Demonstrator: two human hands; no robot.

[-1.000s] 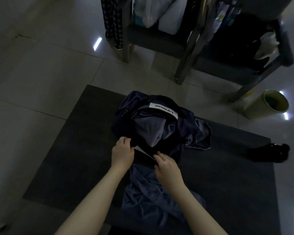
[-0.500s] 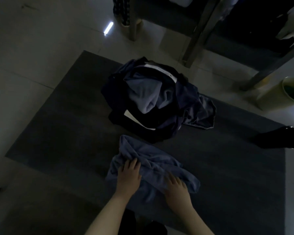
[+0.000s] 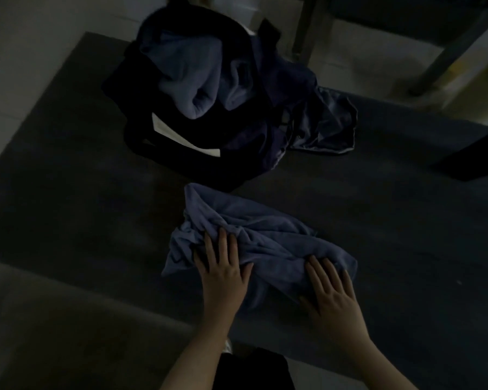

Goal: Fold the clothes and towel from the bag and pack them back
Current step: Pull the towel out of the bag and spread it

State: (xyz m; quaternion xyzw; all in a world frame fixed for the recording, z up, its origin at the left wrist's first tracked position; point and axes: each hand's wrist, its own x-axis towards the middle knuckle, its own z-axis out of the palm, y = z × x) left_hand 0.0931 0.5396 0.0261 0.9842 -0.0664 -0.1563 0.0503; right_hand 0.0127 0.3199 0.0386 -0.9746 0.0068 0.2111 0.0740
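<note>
A crumpled blue towel (image 3: 265, 235) is seen lying on the dark mat (image 3: 68, 178), just in front of the black bag (image 3: 158, 153). It is pressed at its near left by the left hand (image 3: 223, 274) and at its near right by the right hand (image 3: 333, 294). Each grip is wide, with fingers laid straight and nothing clasped. Blue clothes (image 3: 189, 74) are heaped in the open bag, and a dark garment (image 3: 327, 122) is spilled beside it on the right.

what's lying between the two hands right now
In the head view, only bunched folds of the blue towel lie between the left hand and the right hand; both rest flat on it, over the dark mat.
</note>
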